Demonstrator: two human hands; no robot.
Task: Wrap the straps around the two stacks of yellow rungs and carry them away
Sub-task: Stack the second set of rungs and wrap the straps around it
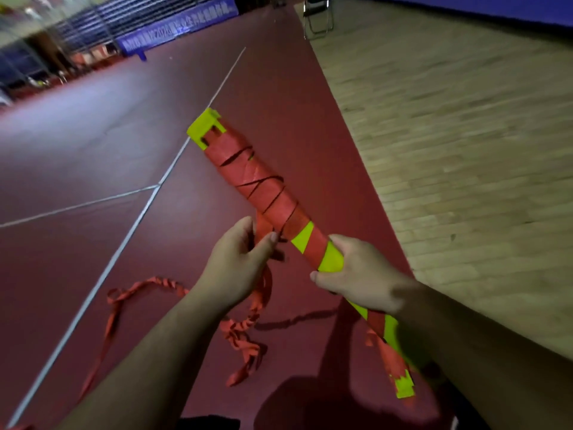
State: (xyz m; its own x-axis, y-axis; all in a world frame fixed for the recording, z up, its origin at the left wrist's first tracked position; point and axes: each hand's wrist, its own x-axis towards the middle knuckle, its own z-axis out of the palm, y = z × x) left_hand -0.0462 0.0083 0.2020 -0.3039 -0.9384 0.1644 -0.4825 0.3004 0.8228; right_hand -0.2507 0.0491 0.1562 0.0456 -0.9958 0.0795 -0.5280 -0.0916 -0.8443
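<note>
A stack of yellow rungs slants from upper centre down to lower right, held in the air. Red strap is wound around most of its upper half, with yellow showing between the turns lower down. My right hand grips the stack near its middle. My left hand pinches the loose strap just left of the stack. The strap's free length hangs down and trails in twisted loops on the floor to the left. Only one stack is in view.
I stand on a dark red sports floor with white lines. Pale wooden flooring lies to the right. A folding chair stands at the far end, and blue banners and barriers line the back left.
</note>
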